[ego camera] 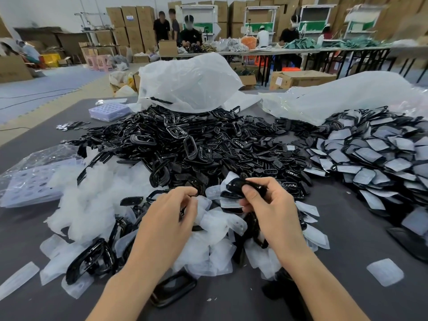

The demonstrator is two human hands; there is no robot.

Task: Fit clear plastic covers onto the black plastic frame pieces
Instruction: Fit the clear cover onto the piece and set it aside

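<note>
My right hand (271,205) pinches a small black frame piece (238,185) between thumb and fingers, lifted above the heap. To its left, my left hand (171,216) reaches down into the pile of clear plastic covers (215,224) with curled fingers; whether it grips one I cannot tell. A big mound of loose black frame pieces (185,144) fills the middle of the grey table (347,239). Covered frames are stacked in a pile (375,158) at the right.
Two large white plastic bags (190,82) (342,96) lie behind the mounds. Clear blister trays sit at the left (30,184) and far left (108,111). A loose cover (385,272) lies at the near right. People work at tables behind.
</note>
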